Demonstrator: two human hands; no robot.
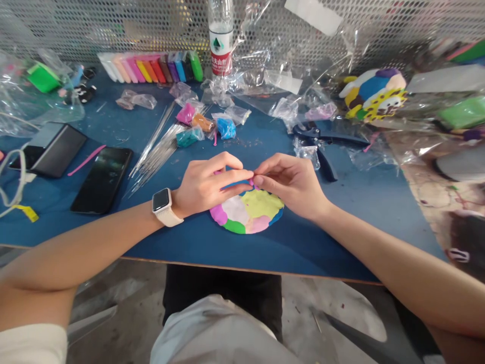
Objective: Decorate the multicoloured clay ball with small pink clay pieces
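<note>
My left hand [212,184], a watch on its wrist, has its thumb and fingertips pinched together. Against them, the fingertips of my right hand [291,183] close on the same small piece of pink clay [251,182]. Most of that piece is hidden by the fingers. Right under both hands a round, flat disc of coloured clay [235,208] lies on the blue table [197,242], patched in purple, white, yellow-green, pink, green and blue. My fingers cover its far edge.
Thin metal wires [157,151] and a phone [101,179] lie to the left. Behind the hands are wrapped clay lumps [195,121], a row of coloured clay packs [151,68] and a bottle [221,45]. Pliers [322,139] and a patterned clay figure [375,96] are at right.
</note>
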